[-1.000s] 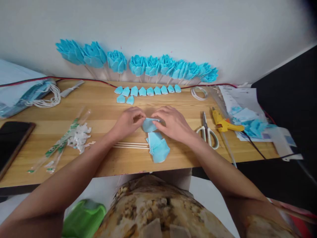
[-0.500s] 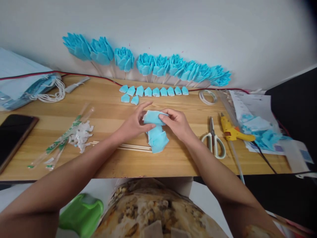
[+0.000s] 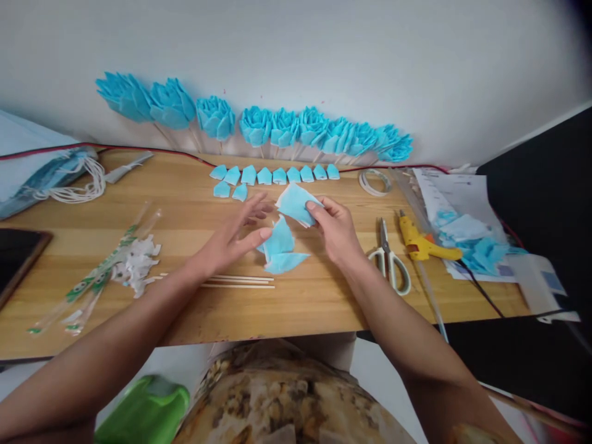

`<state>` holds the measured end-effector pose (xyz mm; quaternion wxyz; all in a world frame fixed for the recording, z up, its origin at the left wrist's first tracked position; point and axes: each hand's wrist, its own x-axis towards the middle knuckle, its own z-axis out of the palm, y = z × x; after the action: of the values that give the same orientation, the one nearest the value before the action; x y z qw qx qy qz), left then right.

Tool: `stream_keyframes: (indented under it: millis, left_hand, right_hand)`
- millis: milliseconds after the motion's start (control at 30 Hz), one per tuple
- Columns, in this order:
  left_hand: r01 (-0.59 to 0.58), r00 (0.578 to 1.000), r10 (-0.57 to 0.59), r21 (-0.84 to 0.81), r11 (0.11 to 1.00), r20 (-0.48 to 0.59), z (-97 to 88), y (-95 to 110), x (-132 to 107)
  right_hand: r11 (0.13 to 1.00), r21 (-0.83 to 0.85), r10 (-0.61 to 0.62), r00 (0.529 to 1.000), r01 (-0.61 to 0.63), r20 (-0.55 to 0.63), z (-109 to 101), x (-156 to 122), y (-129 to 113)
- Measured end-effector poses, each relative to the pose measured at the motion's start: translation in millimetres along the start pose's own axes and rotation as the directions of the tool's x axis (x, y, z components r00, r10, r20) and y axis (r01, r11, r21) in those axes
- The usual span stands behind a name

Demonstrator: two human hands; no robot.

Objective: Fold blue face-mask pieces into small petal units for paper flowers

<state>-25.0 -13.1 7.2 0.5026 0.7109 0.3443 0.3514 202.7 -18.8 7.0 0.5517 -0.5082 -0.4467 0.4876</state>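
Observation:
Between the thumb and fingers of my right hand a light-blue fabric piece is pinched, held above the wooden table. My left hand is open with its fingers spread and holds nothing; its thumb tip reaches the edge of the loose blue fabric pieces below, though I cannot tell if it touches them. Thin wooden sticks lie near that pile, partly behind my left wrist. Small blue petal shapes are lined up beyond my hands.
Blue fabric flowers on sticks lean against the wall. On the right are scissors, a yellow glue gun, a tape roll and blue scraps. Plastic wrappers, white scraps and a phone lie left.
My left hand has come off the blue fabric piece and moved left, opening. My right hand still holds the piece, now turned and spread wider. The view has shifted slightly.

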Motion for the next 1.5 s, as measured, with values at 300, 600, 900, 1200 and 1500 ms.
stream_keyframes:
  millis: [300, 600, 900, 1200, 1500]
  left_hand:
    - [0.237, 0.971, -0.232, -0.346, 0.908, 0.057, -1.8, 1.9, 0.4]
    - [0.314, 0.947, -0.31, -0.444, 0.839, 0.082, 2.2, 0.5, 1.7]
    - [-0.081, 0.953, 0.172, 0.339, 0.937, -0.249, -2.7, -4.1, 2.5]
    - [-0.099, 0.976, 0.134, 0.202, 0.974, -0.17, 1.6, 21.5, -2.7]
    - [0.042, 0.935, -0.056, -0.046, 0.998, -0.351, 7.6, 14.0, 0.1]
  right_hand:
    - [0.986, 0.166, 0.024, 0.999, -0.027, 0.024, 2.1, -3.8, -4.6]
    - [0.907, 0.34, 0.166, 0.953, -0.248, 0.252, -1.5, -3.0, -3.9]
    - [0.94, 0.189, 0.196, 0.906, -0.282, 0.376, 2.9, -9.5, -4.6]
    - [0.984, -0.164, -0.018, 0.949, 0.073, 0.316, 4.7, -16.0, -5.0]
    - [0.999, -0.02, -0.038, 0.943, 0.047, 0.332, 6.0, -18.4, -3.5]
